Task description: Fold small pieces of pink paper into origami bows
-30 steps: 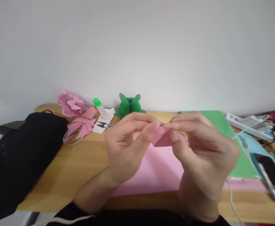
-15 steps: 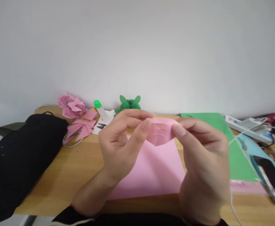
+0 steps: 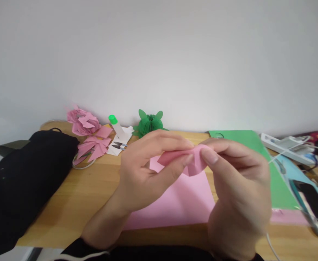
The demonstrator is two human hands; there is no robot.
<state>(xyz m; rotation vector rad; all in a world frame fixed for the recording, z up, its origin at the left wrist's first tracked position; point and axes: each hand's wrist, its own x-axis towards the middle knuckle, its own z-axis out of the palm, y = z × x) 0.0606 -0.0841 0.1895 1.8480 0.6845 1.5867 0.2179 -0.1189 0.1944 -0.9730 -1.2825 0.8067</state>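
Between my two hands is a small piece of folded pink paper [image 3: 197, 165], held up over the table. My left hand [image 3: 150, 170] pinches it between the thumb and fingers, and one flap sticks out to the left behind the thumb. The thumb and fingers of my right hand [image 3: 237, 181] grip its right end, where the paper curves. Part of the paper is hidden by the fingers. Below my hands, a large pink sheet [image 3: 172, 206] lies flat on the wooden table [image 3: 74, 203].
Against the wall stand a green paper figure [image 3: 150, 124], a glue stick [image 3: 116, 127] and pink paper flowers [image 3: 84, 121]. Small snips [image 3: 118, 145] lie beside them. Black cloth [image 3: 31, 185] covers the left side. Green sheets [image 3: 278, 185], a power strip [image 3: 286, 148] and a phone [image 3: 315, 201] are at right.
My left hand has slid right along the pink paper, closer to my right hand. The paper is now turned and bent, with a flap showing left of the thumb.
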